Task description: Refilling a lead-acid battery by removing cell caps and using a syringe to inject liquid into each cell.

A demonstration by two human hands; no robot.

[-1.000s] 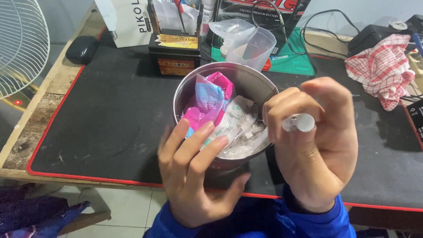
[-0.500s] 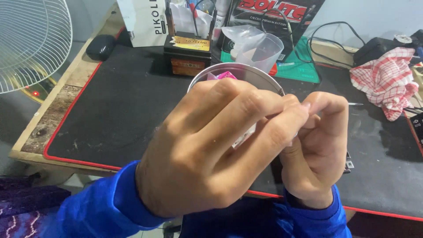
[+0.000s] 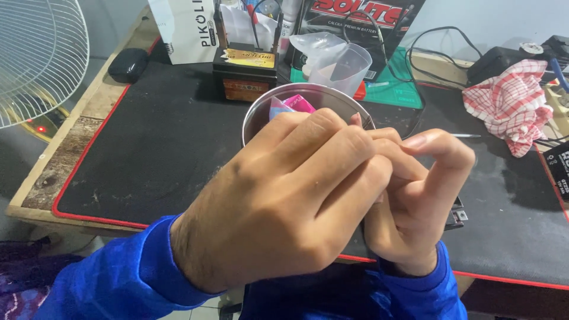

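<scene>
Both hands, left hand (image 3: pixel 284 201) curled over right hand (image 3: pixel 415 201), pinch something hidden, each grip's hold impossible to tell, above the steel bowl (image 3: pixel 261 112) on the bench, so fumbling risks dropping it among the pink packets (image 3: pixel 299 104).

Both hands (image 3: pixel 332 195) together above metal bowl (image 3: pixel 261 112)

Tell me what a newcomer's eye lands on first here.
First, the two hands filling the centre: the left hand in front, its fingers meeting the right hand. Behind them a round metal tin shows pink packets, and a red checked cloth lies far right on the black mat.
</scene>
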